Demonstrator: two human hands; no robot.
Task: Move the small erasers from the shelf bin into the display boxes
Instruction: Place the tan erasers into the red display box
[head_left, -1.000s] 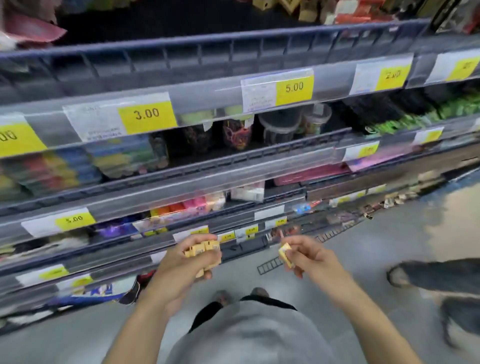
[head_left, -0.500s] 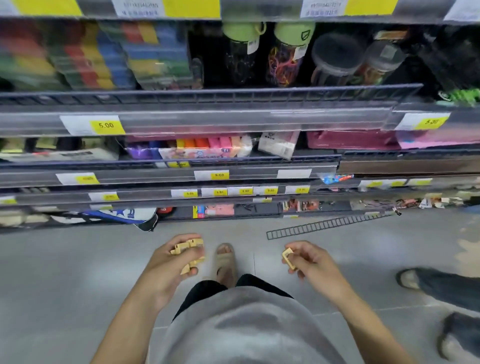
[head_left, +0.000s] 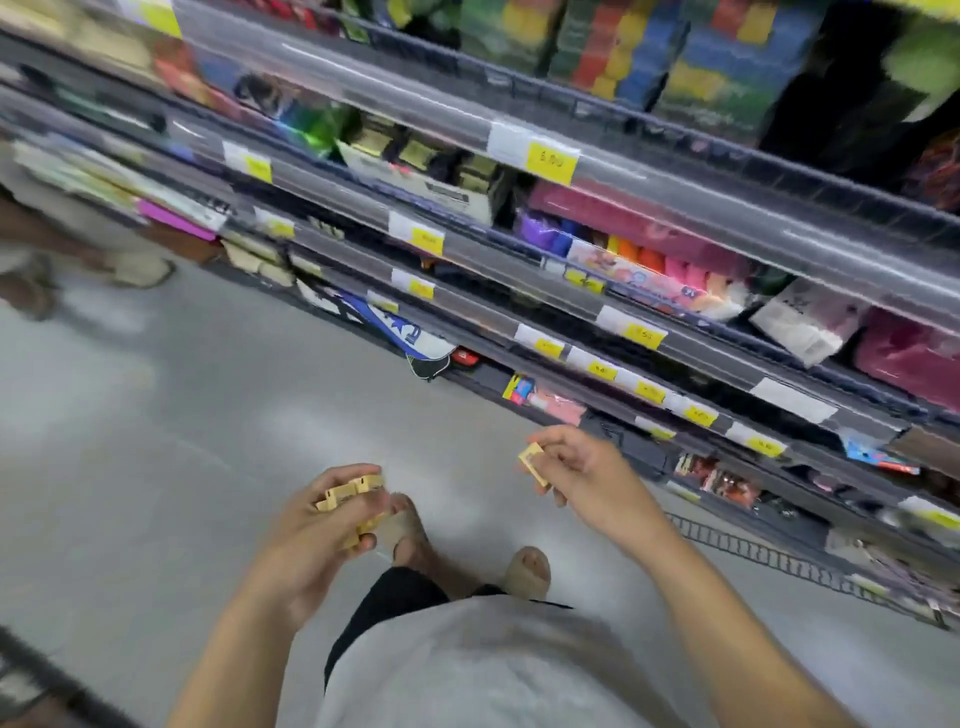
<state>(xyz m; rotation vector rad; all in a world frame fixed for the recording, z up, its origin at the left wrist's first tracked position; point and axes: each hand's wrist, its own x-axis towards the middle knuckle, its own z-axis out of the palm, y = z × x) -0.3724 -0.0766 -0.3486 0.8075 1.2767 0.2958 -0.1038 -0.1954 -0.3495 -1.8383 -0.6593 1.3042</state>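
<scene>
Left hand (head_left: 317, 525): its grip is curled closed round a cluster of small yellow erasers (head_left: 353, 493), which stick out between the fingers above and below; the hand hangs over the grey floor (head_left: 156, 441), with a sandalled foot (head_left: 410, 530) just beyond it.
Right hand (head_left: 582, 473): thumb and fingertips pinch one single eraser (head_left: 532, 462) by its edge, the other fingers loosely bent; the lowest shelves (head_left: 675, 431) run just past this grip on its far side.
Task's things: every eraser that shows is in the two grips, none on a shelf; neither the shelf bin nor any display box can be picked out with certainty.
Step in hand: judged from the loaded hands held away from the shelving, this is the carry between bin and boxes, with the view swinging along the aisle.
Next move: it calls for finding the display boxes, bringing the right grip over one, and setting the single eraser in flat, then feeding more across from the left grip without spilling the loose cluster.
Writing: yellow price tags (head_left: 550, 158) line the shelf rails; the nearest large one seems to read 5.00, but blur makes that uncertain, and the others are too smeared to read. No brand is legible.
</scene>
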